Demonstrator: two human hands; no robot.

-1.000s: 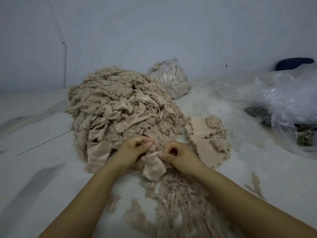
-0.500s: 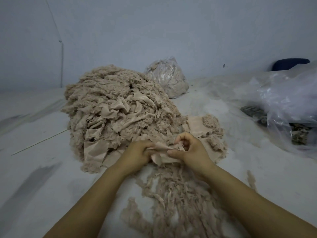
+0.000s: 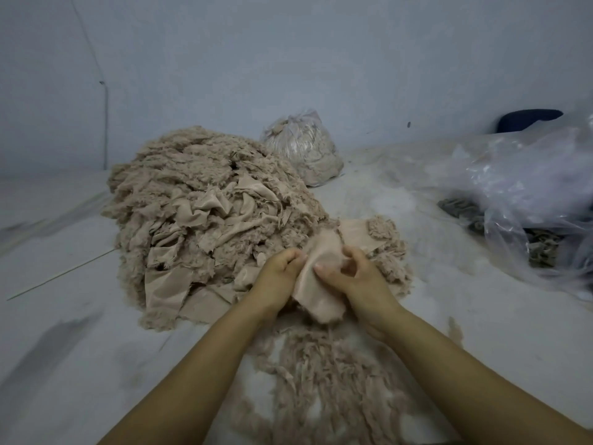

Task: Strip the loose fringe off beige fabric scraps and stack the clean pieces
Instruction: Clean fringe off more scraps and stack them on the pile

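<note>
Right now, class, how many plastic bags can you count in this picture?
2. One tied clear bag stuffed with beige fluff stands behind the big scrap pile, near the wall. A large crumpled clear bag lies at the right edge. Others may be hidden beneath it.

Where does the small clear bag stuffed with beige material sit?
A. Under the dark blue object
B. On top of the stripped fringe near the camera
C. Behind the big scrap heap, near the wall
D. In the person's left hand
C: the small clear bag stands on the floor behind the big scrap heap, close to the wall.
</note>
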